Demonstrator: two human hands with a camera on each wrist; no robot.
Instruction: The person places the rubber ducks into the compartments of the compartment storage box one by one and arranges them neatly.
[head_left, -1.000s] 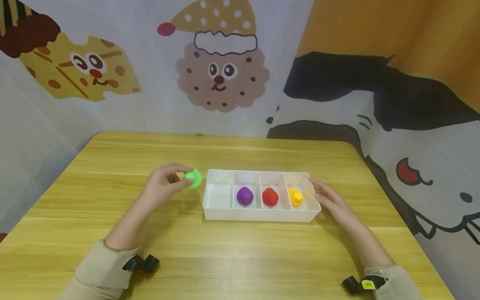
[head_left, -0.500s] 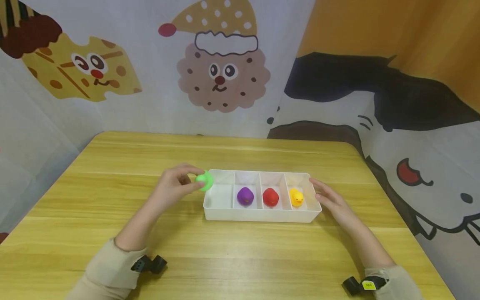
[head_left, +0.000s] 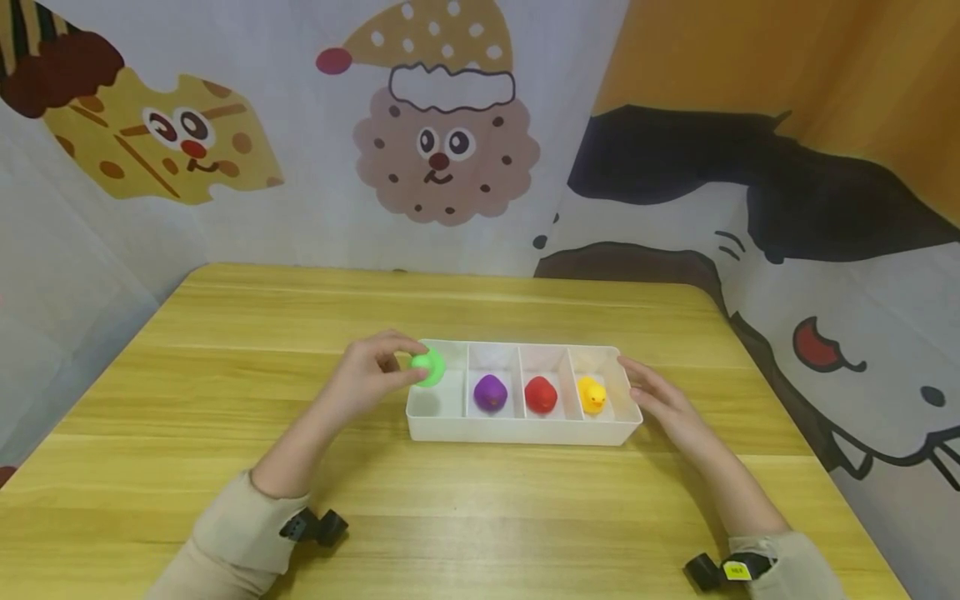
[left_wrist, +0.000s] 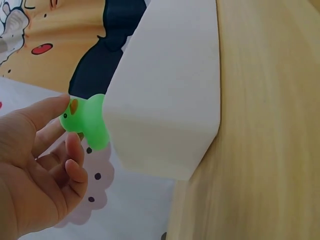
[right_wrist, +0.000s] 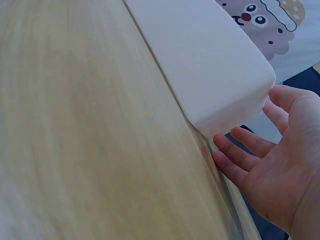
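My left hand [head_left: 367,375] pinches a green rubber duck [head_left: 431,367] between thumb and fingertips, over the leftmost compartment of a white divided box [head_left: 525,431]. The left wrist view shows the duck's [left_wrist: 92,120] orange beak and dark eye, its body partly behind the box wall. A purple rounded toy [head_left: 491,393], a red rounded toy [head_left: 541,394] and a small yellow duck [head_left: 592,394] each sit in their own compartment to the right. At the box's right end, my right hand [right_wrist: 282,155] rests its loosely bent fingers and thumb against the outer wall.
The box stands on a wood-grain table [head_left: 480,517]. Behind it hangs a cloth [head_left: 300,233] printed with cartoon figures, reaching the table's back edge. Each wrist carries a small black camera [head_left: 330,528] on a strap.
My left hand has carried the green duck rightward, from beside the box to over its leftmost compartment. The right hand and the box have stayed in place.
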